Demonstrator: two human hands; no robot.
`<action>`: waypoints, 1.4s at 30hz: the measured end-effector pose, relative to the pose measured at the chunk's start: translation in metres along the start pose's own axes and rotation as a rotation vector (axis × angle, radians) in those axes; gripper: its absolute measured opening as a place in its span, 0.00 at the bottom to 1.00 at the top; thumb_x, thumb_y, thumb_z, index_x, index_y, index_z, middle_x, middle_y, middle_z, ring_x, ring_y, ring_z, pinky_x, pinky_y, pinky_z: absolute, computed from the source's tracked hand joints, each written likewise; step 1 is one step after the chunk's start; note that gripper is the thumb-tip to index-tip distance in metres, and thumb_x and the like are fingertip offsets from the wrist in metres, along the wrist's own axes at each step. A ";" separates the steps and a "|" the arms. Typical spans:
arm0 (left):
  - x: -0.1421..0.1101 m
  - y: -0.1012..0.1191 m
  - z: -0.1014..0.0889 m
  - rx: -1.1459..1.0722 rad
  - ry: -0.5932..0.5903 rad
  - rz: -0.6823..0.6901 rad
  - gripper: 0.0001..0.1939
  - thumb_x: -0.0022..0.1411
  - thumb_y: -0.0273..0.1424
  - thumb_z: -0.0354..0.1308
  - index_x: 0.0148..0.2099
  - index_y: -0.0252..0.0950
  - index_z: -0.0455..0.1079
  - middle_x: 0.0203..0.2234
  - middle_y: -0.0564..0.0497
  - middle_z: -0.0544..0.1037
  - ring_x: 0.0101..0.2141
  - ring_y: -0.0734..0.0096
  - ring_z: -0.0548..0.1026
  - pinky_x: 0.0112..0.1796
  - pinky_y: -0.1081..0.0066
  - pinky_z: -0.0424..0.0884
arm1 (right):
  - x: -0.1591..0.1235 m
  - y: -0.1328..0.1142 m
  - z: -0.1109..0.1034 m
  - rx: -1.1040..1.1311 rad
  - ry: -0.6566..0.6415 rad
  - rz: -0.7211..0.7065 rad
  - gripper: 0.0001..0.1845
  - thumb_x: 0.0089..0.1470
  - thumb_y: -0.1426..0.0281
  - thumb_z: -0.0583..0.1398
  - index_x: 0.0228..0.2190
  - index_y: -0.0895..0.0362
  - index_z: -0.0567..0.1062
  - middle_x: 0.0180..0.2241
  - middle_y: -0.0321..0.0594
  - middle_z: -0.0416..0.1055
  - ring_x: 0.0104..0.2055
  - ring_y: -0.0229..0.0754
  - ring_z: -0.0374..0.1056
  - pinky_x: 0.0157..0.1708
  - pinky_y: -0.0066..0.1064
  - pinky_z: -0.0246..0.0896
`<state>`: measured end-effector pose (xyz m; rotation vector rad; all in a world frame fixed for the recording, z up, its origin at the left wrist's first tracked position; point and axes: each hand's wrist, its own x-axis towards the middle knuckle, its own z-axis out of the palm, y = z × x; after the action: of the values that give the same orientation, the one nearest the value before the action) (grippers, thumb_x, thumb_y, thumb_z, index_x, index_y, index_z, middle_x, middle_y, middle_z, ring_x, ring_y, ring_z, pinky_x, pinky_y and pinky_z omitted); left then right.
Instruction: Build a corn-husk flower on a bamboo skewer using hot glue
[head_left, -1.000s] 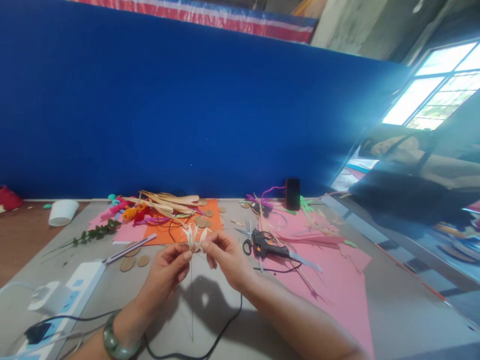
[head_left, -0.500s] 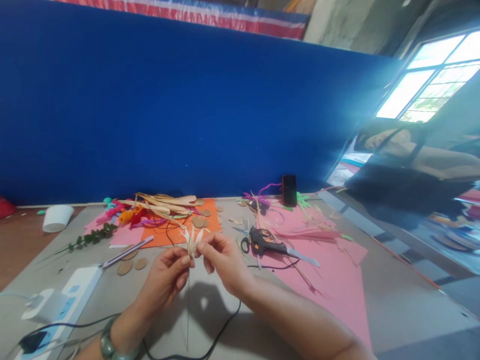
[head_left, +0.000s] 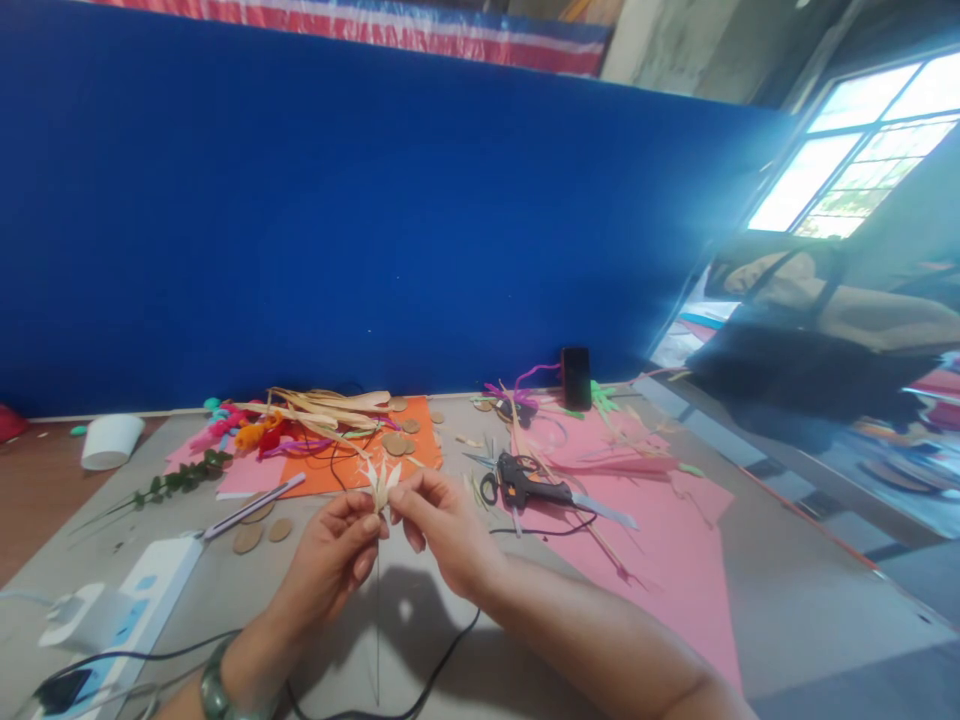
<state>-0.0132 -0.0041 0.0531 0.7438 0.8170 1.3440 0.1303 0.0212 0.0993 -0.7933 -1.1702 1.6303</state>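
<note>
A small pale flower (head_left: 382, 478) with pointed petals, looking like dried husk, stands upright between my hands on a long thin wire stem (head_left: 379, 630). My left hand (head_left: 341, 545) pinches its base from the left, fingers curled. From the right, my right hand (head_left: 439, 525) pinches the flower's side between thumb and forefinger. The exact finger contact at the base is partly hidden. Behind the flower lies orange paper (head_left: 315, 478) with tan husk strips (head_left: 330, 405) and round wooden discs (head_left: 397, 443).
Right of my hands, a black glue gun (head_left: 536, 488) and scissors (head_left: 489, 488) lie by pink paper (head_left: 660, 570). A power strip (head_left: 139, 600), knife (head_left: 255, 505), leafy sprig (head_left: 184, 475) and white cup (head_left: 112, 440) are at left. A phone (head_left: 575, 378) leans against the blue partition (head_left: 375, 220).
Both hands keep their pinch on the flower, with only slight finger shifts. The petals show a little more openly, and the whole view has shifted slightly.
</note>
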 end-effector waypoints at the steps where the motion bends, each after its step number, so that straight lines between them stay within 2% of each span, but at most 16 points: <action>1: 0.000 0.000 0.000 0.007 0.003 -0.001 0.16 0.49 0.34 0.69 0.34 0.34 0.65 0.21 0.57 0.72 0.12 0.89 0.60 0.13 0.85 0.51 | 0.000 0.000 0.000 0.004 -0.003 0.003 0.13 0.47 0.65 0.64 0.22 0.58 0.67 0.19 0.31 0.68 0.14 0.27 0.52 0.16 0.23 0.44; 17: -0.003 0.004 0.006 0.014 0.053 -0.020 0.17 0.43 0.35 0.71 0.28 0.33 0.67 0.20 0.56 0.73 0.11 0.88 0.59 0.12 0.83 0.51 | 0.002 -0.003 -0.001 0.004 -0.008 0.003 0.13 0.46 0.66 0.64 0.21 0.58 0.66 0.18 0.30 0.66 0.15 0.27 0.52 0.16 0.23 0.44; 42: -0.001 0.000 -0.001 0.001 0.027 -0.016 0.15 0.46 0.33 0.70 0.29 0.33 0.68 0.19 0.57 0.72 0.12 0.89 0.59 0.13 0.85 0.50 | 0.003 -0.001 -0.002 0.014 -0.028 0.015 0.11 0.46 0.68 0.63 0.20 0.59 0.68 0.18 0.31 0.68 0.15 0.27 0.53 0.16 0.23 0.45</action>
<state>-0.0145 -0.0048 0.0529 0.7201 0.8434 1.3415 0.1317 0.0244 0.0996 -0.7742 -1.1742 1.6651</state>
